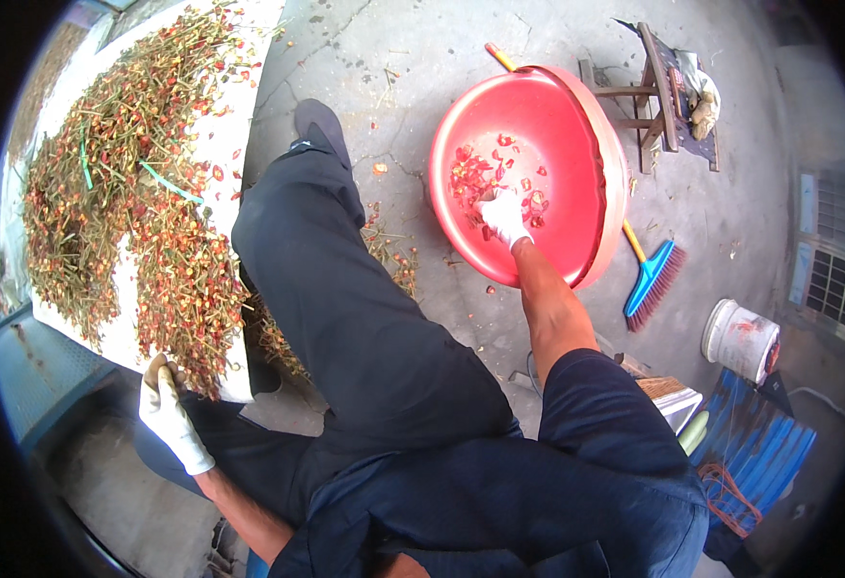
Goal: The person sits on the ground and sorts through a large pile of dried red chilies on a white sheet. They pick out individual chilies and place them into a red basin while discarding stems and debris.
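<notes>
My right hand point(504, 215), in a white glove, reaches down into a large red plastic basin point(567, 202). Its fingers are at a small heap of red chili pepper pieces point(469, 173) on the basin's bottom; whether they grip any is hidden. My left hand point(166, 408), also gloved and soiled at the fingertips, is at the near edge of a white-topped table point(231, 152). Its fingers are bent together beside a broad pile of pepper stems and caps point(140, 144) mixed with red bits. I cannot make out anything held between them.
My leg point(335, 253) stands between table and basin. Stem litter point(393, 264) lies on the concrete floor. Around the basin are a blue-headed broom point(650, 282), a wooden stool point(653, 94) bearing a glove and cloth, a white bucket point(736, 336) and a blue slatted panel point(762, 441).
</notes>
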{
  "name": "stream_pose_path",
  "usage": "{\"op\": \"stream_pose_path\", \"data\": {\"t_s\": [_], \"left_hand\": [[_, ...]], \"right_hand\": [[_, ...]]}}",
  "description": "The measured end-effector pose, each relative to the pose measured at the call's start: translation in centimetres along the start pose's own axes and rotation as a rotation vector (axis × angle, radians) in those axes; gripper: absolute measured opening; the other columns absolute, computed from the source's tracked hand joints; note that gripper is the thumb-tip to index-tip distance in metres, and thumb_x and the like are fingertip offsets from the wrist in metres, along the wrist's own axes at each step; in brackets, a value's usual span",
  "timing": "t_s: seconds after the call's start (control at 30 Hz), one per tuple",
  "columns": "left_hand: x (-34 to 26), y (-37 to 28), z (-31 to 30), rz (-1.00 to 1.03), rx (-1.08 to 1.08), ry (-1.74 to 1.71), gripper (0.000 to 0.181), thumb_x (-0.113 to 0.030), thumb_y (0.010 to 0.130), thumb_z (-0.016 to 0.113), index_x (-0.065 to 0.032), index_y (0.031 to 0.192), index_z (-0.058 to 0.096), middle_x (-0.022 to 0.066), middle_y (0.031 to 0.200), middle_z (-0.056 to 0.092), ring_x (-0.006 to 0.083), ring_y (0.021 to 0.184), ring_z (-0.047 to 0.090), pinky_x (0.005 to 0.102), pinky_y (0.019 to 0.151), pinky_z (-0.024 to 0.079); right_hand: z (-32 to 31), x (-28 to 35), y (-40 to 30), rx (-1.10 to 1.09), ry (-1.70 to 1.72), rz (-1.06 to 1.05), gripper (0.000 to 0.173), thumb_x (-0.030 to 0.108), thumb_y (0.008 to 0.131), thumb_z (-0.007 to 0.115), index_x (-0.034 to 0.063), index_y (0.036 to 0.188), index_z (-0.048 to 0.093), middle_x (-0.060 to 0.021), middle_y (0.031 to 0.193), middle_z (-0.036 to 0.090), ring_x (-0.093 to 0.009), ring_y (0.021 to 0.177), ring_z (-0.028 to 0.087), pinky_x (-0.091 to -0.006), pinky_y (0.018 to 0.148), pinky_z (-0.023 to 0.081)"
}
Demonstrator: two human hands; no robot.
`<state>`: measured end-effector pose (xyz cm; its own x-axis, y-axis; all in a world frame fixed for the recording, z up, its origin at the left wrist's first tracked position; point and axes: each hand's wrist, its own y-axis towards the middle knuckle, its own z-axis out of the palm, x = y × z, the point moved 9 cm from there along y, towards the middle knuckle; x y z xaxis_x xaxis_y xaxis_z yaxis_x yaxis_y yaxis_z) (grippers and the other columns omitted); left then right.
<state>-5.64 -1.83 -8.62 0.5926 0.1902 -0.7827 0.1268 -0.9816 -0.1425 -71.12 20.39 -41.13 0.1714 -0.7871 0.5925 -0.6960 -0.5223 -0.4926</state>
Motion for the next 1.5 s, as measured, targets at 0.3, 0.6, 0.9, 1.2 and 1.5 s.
{"op": "stream_pose_path", "data": {"t_s": [0.3,0.6,0.9,1.2,1.5], "left_hand": [[-0.3,-1.4,-1.6,0.017,-0.02,-0.049,0.027,-0.011,0.104,0.059,0.0027,0.126,0.067,0.0041,0.097,0.071,0.0075,0.078,0.064,0.0208,0.07,0.05],[0.5,-2.0,-2.7,0.032,-0.018,-0.118,0.03,-0.014,0.104,0.059,0.004,0.127,0.065,0.0049,0.098,0.07,0.0092,0.08,0.064,0.0213,0.073,0.051],[1.0,-1.0,-1.7,0.037,0.045,-0.088,0.031,-0.017,0.103,0.062,0.0037,0.126,0.065,0.0044,0.098,0.07,0.0096,0.08,0.064,0.0219,0.072,0.051],[1.1,0.0,0.2,-0.019,0.056,-0.065,0.027,-0.014,0.104,0.061,0.0043,0.123,0.066,0.0035,0.095,0.069,0.008,0.076,0.062,0.0203,0.067,0.049],[-0.8,0.1,2.2,0.033,0.073,0.095,0.023,-0.01,0.103,0.06,0.0031,0.119,0.069,0.0012,0.091,0.068,0.0059,0.074,0.058,0.0204,0.065,0.046]], "right_hand": [[-4.6,12.9,-7.7,-0.009,0.618,-0.313,0.014,0.006,0.088,0.073,-0.0014,0.099,0.073,-0.0069,0.086,0.074,-0.012,0.075,0.069,-0.0276,0.071,0.056],[-3.5,19.1,-14.9,0.162,0.433,-0.353,0.019,0.02,0.094,0.07,0.0017,0.098,0.074,-0.0041,0.078,0.072,-0.01,0.065,0.063,-0.0277,0.062,0.05],[-3.6,4.1,-1.2,0.011,0.295,-0.06,0.015,0.013,0.086,0.069,0.0004,0.091,0.076,-0.0096,0.075,0.074,-0.016,0.064,0.069,-0.0317,0.06,0.055],[3.3,-1.7,0.6,0.297,-0.309,0.012,0.017,0.016,0.082,0.063,0.011,0.087,0.078,-0.0208,0.087,0.074,-0.037,0.086,0.073,-0.045,0.079,0.058],[3.9,-1.5,-0.3,0.169,-0.447,-0.22,0.019,0.024,0.085,0.064,0.0107,0.09,0.078,-0.0223,0.093,0.073,-0.04,0.092,0.071,-0.048,0.084,0.056]]}}
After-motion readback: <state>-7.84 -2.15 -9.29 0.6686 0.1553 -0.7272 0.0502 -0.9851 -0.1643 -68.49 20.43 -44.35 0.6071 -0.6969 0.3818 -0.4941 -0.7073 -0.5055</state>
